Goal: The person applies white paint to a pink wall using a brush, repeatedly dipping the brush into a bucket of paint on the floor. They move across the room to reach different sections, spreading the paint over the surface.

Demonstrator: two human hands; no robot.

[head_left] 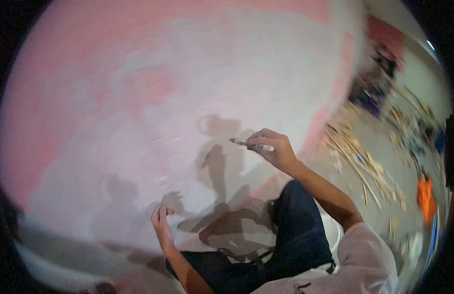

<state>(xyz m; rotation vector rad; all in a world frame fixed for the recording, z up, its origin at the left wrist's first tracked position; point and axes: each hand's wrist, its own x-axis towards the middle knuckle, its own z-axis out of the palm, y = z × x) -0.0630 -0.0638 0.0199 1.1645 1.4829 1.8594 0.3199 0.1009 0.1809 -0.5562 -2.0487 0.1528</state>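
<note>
A large panel (197,98) painted pink and white fills most of the view before me. My right hand (278,152) pinches a slim white marker pen (240,141) with dark printing, its pointed tip aimed left, close to the white paint. Lower down on the left, my left hand (162,218) is held near the panel's lower part, fingers loosely bent and apart, with nothing visible in them. Shadows of my head and hands fall across the panel.
Long wooden sticks (354,161) and scraps litter the grey floor on the right. An orange item (426,198) lies farther right, with darker clutter (371,93) at the back. My bent knee (300,215) rises close under my right forearm.
</note>
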